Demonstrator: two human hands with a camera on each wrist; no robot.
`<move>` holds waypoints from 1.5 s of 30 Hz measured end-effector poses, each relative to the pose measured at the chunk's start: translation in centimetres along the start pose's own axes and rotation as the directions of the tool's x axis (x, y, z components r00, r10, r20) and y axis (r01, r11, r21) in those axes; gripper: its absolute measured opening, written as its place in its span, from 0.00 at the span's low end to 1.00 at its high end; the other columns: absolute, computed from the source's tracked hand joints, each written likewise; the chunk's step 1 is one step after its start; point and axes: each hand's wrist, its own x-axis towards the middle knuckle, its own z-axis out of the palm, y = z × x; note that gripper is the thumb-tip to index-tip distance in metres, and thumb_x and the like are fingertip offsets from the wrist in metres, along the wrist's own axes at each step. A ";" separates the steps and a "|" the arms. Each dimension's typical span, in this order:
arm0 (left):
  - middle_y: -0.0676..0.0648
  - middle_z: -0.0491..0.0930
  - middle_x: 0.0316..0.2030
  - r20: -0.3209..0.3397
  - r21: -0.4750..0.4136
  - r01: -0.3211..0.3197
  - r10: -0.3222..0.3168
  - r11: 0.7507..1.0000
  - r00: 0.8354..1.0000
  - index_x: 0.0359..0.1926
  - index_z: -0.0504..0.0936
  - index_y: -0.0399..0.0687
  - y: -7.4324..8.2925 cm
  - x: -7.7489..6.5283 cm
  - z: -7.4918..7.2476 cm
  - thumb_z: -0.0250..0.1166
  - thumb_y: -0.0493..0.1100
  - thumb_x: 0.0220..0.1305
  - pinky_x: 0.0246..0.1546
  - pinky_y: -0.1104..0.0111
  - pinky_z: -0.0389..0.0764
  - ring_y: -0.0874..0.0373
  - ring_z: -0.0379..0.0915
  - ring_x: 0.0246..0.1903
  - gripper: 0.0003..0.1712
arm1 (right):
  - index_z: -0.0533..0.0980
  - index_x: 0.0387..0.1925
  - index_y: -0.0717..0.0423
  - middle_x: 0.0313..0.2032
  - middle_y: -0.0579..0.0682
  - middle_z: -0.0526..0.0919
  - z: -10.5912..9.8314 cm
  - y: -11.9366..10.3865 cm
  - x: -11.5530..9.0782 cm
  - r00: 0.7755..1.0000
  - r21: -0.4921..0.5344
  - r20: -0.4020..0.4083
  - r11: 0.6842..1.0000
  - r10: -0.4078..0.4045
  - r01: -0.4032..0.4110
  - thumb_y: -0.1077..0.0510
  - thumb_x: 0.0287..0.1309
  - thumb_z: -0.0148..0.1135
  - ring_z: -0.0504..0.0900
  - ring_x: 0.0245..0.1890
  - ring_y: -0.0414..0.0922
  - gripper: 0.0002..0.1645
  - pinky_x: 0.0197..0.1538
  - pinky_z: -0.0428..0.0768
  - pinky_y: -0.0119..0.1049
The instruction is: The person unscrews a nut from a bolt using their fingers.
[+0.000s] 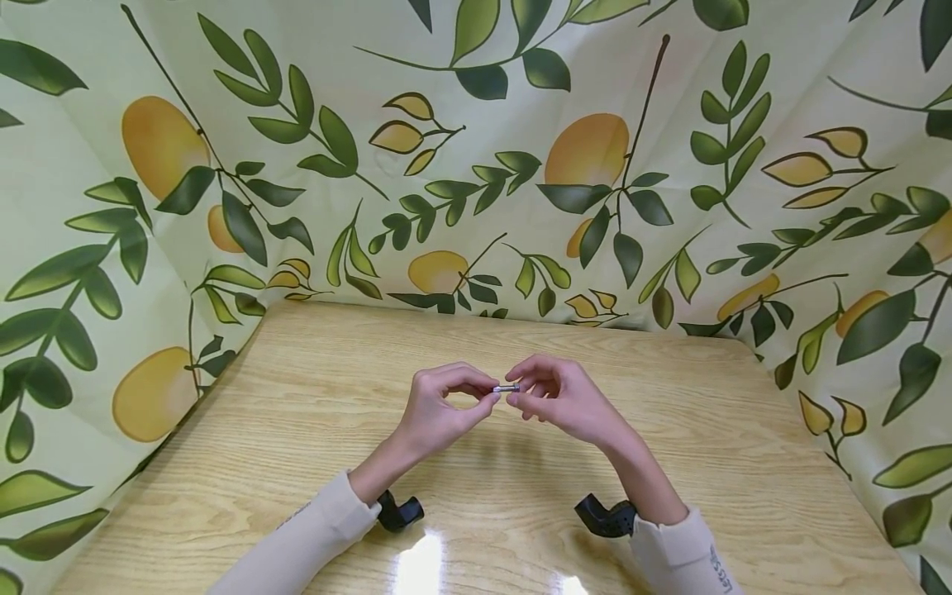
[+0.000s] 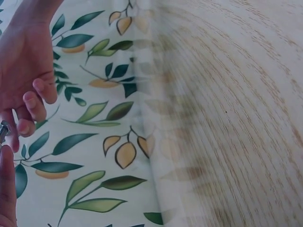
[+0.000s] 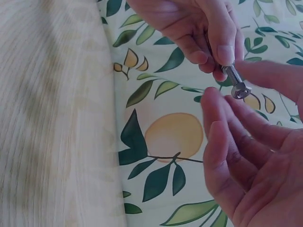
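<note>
Over the wooden table, a small silver hex-head bolt (image 1: pixel 507 387) is held between the two hands. My left hand (image 1: pixel 445 406) pinches its threaded end between thumb and fingers. In the right wrist view the bolt head (image 3: pixel 240 91) faces away from that pinch, and the left fingertips hide the far end of the shank. My right hand (image 1: pixel 559 398) is around the head end, its thumb and fingers apart with a gap about the head. Contact there cannot be made out. The left wrist view catches only part of the bolt (image 2: pixel 4 131), at its left edge.
The light wood table (image 1: pixel 335 347) lies beneath both hands. Fruit-and-leaf patterned cloth (image 1: pixel 476 107) hangs at the back and both sides. Black curved wrist mounts (image 1: pixel 606 516) stick out below the cuffs, over the table.
</note>
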 end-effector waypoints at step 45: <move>0.42 0.90 0.32 -0.004 -0.007 0.002 -0.003 1.000 1.000 0.37 0.89 0.38 0.1 0.0 0.1 0.74 0.27 0.56 0.35 0.67 0.92 0.56 0.88 0.29 0.08 | 0.81 0.44 0.61 0.30 0.53 0.85 -0.1 0.0 -0.1 0.999 -0.008 -0.032 1.000 0.006 -0.006 0.61 0.62 0.70 0.82 0.28 0.48 0.11 0.27 0.81 0.32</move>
